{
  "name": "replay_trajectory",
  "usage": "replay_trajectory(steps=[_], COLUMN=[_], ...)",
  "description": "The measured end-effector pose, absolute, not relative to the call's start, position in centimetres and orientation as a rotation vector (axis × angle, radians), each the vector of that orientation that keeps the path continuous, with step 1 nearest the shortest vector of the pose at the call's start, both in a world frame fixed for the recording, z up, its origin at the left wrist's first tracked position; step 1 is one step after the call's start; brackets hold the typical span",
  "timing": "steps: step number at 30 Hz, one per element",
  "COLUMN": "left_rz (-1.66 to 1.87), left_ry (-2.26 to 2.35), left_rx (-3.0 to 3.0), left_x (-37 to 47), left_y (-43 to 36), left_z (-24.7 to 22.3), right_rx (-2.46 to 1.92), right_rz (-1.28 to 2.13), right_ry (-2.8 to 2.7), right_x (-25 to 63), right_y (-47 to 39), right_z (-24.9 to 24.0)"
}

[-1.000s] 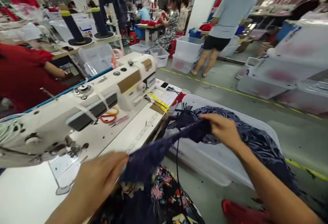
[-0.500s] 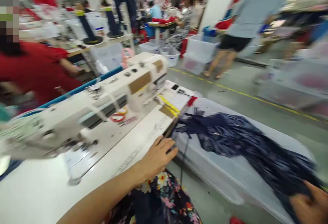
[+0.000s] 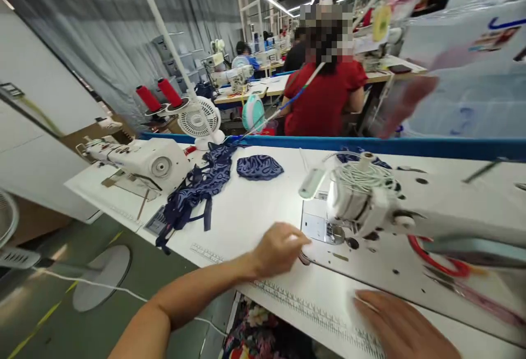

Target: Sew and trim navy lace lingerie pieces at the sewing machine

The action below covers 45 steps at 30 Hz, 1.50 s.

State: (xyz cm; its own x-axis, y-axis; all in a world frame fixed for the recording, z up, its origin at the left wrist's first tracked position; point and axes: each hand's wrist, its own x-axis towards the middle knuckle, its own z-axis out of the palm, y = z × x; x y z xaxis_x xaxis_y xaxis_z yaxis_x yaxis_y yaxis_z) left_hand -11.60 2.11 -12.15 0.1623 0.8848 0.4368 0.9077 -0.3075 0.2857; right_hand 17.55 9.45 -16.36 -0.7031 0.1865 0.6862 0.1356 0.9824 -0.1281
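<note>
My left hand [image 3: 281, 246] is over the white table, its fingers curled together beside the corner of the sewing machine's bed plate. Whatever it may hold is hidden. My right hand [image 3: 405, 326], blurred, lies flat with fingers outstretched near the table's front edge, holding nothing visible. Ahead of it is the white sewing machine [image 3: 357, 205], a coil of pale cord [image 3: 365, 177] on its head. A navy patterned fabric piece [image 3: 258, 167] lies flat on the table. Left of it is a bunched navy garment with straps [image 3: 201, 183].
Red-handled scissors [image 3: 438, 260] lie on the machine bed. A second sewing machine [image 3: 143, 159] stands at left, near a white fan [image 3: 200, 120] and red thread cones [image 3: 169, 91]. A blue rail [image 3: 279, 141] borders the back; a person in red [image 3: 324, 101] sits beyond.
The view has swung left from the plastic bins to the table. My right hand has let go of the dark navy fabric. My left hand has closed and moved beside the needle plate.
</note>
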Motion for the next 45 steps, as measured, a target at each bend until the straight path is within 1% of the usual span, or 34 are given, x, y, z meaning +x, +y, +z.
replay_trajectory(steps=[1, 2, 4, 6, 9, 13, 18, 22, 27, 29, 32, 35, 37, 38, 40, 43, 45], left_rz=[-0.845, -0.856, -0.865, -0.864, -0.873, -0.965, -1.335, -1.719, -2.114, -2.241, -2.363, -2.371, -2.317, -2.272, -2.141, -1.857, -1.696], left_ry=[-1.909, -1.963, -2.055, -2.143, -2.315, -2.606, -2.839, -2.851, -2.699, -2.590, -2.361, -2.132, -2.036, -2.006, -1.984, -1.994, -1.995], left_rx=[-2.281, -2.217, -2.125, -2.076, -2.011, -1.890, -1.739, -1.635, -1.418, -1.306, -1.199, -1.294, -1.469, -1.579, -1.842, -2.285, -2.418], left_x=[-13.6, -15.6, -19.3, -22.3, -25.2, -26.7, -27.8, -28.4, -28.8, -29.4, -30.3, -29.6, -27.3, -25.6, -21.4, -15.5, -13.0], left_y=[3.3, 4.8, 8.0, 11.2, 14.9, 17.2, 17.0, 15.9, 15.1, 15.0, 14.3, 12.6, 11.0, 10.0, 7.8, 4.3, 2.6], left_z=[-11.9, -11.5, -10.7, -9.8, -9.4, -10.2, -10.8, -10.2, -8.5, -7.0, -3.6, -0.2, 0.4, 0.0, -2.2, -7.3, -10.0], right_rx=[-0.051, 0.004, 0.068, 0.045, -0.068, -0.187, -0.203, -0.188, -0.180, -0.178, -0.180, -0.178, -0.167, -0.163, -0.180, -0.325, -0.452], right_rz=[0.054, 0.055, 0.086, 0.178, 0.295, 0.417, 0.525, 0.541, 0.529, 0.519, 0.507, 0.502, 0.495, 0.488, 0.454, 0.372, 0.322], right_ry=[-2.503, -2.513, -2.456, -2.465, -2.469, -2.480, -2.500, -2.492, -2.496, -2.495, -2.491, -2.490, -2.474, -2.455, -2.406, -2.347, -2.310], right_x=[14.9, 12.3, 7.8, 5.1, 4.6, 6.2, 6.4, 6.3, 6.4, 6.5, 6.4, 6.2, 6.1, 6.2, 6.6, 8.2, 9.7], right_y=[9.8, 10.0, 10.2, 10.3, 11.1, 12.3, 12.6, 12.6, 12.5, 12.4, 12.4, 12.4, 12.2, 12.2, 12.1, 12.2, 12.1], right_z=[-15.6, -14.9, -13.4, -12.5, -12.2, -12.9, -13.2, -13.1, -13.0, -13.1, -13.1, -13.1, -12.9, -12.9, -12.8, -12.7, -12.7])
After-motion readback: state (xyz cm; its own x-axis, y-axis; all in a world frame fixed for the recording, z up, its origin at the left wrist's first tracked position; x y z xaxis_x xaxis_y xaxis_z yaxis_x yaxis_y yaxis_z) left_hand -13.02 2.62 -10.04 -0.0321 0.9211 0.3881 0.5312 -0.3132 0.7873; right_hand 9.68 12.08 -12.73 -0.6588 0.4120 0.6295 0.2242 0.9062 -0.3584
